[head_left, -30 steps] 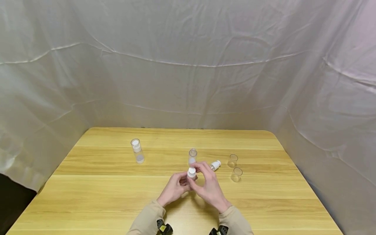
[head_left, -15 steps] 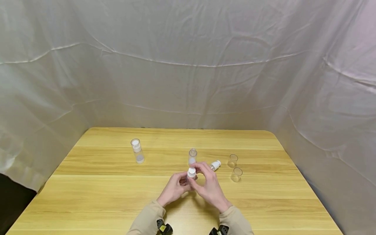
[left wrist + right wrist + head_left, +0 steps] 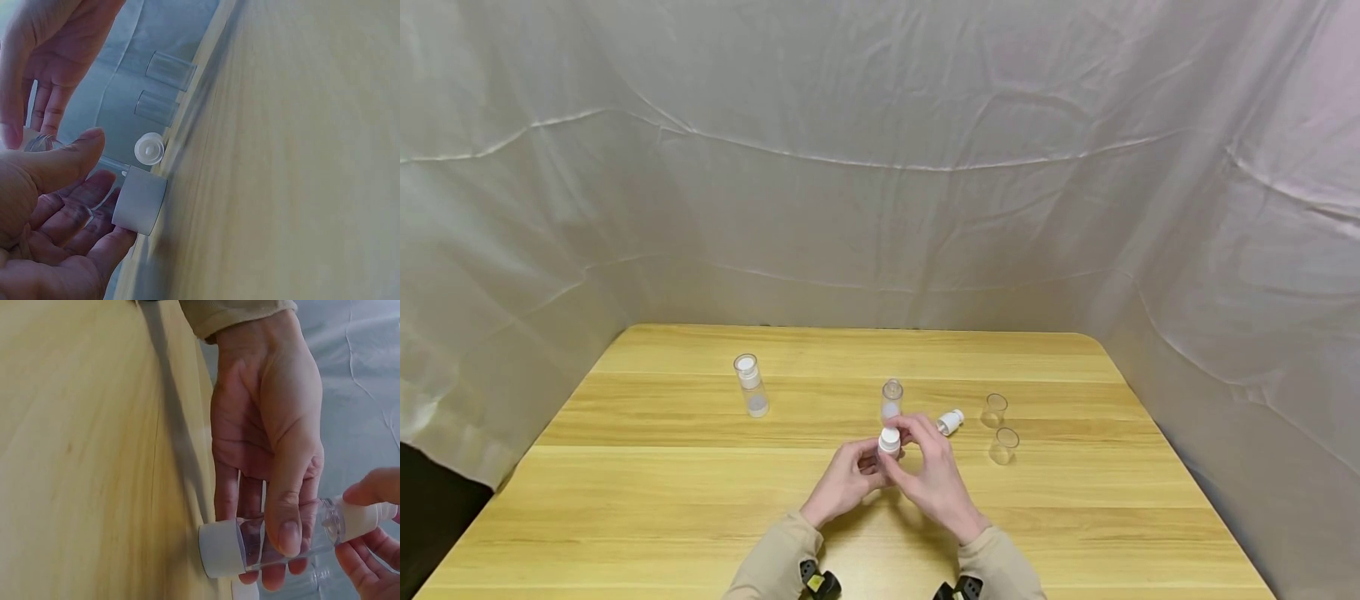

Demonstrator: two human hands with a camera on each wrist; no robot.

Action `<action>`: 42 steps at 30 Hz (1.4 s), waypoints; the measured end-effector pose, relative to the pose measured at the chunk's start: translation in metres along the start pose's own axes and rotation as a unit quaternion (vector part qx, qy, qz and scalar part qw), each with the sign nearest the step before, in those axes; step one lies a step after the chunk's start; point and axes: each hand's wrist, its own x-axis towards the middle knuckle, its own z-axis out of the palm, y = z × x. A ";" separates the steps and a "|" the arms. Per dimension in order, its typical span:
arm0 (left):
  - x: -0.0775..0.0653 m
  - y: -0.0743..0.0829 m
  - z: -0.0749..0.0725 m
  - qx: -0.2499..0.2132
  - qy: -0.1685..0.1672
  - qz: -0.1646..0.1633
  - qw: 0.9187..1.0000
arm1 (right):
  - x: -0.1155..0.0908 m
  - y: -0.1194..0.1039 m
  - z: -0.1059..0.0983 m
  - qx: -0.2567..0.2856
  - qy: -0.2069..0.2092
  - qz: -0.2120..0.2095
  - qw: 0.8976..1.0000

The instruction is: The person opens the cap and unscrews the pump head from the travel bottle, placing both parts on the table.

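A small clear pump bottle with a white base and white top stands roughly upright between both hands. My left hand grips its clear body, thumb on one side and fingers round the other in the right wrist view. Thumb and fingers of my right hand pinch the white pump top. In the left wrist view the white base shows below the left fingers, close to the table. Behind the hands stands a second clear bottle, partly hidden. Beside it lies a loose white pump head.
Two clear caps stand right of the loose pump head. Farther left is a bottle with a white pump under a clear cap. A grey curtain hangs behind the wooden table.
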 end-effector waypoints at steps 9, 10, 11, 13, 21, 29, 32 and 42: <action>-0.001 0.001 -0.001 -0.006 -0.003 0.000 1.000 | -0.001 0.001 0.002 0.002 0.005 0.013 1.000; -0.002 0.001 -0.001 -0.007 -0.004 0.000 1.000 | -0.001 0.001 0.002 -0.001 0.007 0.012 1.000; -0.002 0.001 -0.002 -0.008 -0.004 0.001 1.000 | -0.001 0.001 0.002 -0.003 0.008 0.011 1.000; -0.002 0.002 -0.002 -0.008 -0.004 0.000 1.000 | 0.000 0.001 0.001 -0.004 0.007 0.007 1.000; -0.001 0.001 -0.002 -0.013 -0.005 -0.003 1.000 | -0.001 0.001 -0.002 0.007 -0.019 0.011 1.000; -0.001 0.001 -0.001 -0.011 -0.002 -0.004 1.000 | 0.000 0.001 -0.002 0.009 -0.014 0.006 1.000; -0.001 0.001 -0.001 -0.011 -0.002 -0.006 1.000 | 0.000 0.001 -0.003 0.016 -0.018 -0.002 1.000; 0.000 -0.001 -0.001 -0.008 0.000 -0.006 1.000 | 0.000 0.002 -0.002 0.005 -0.016 0.001 1.000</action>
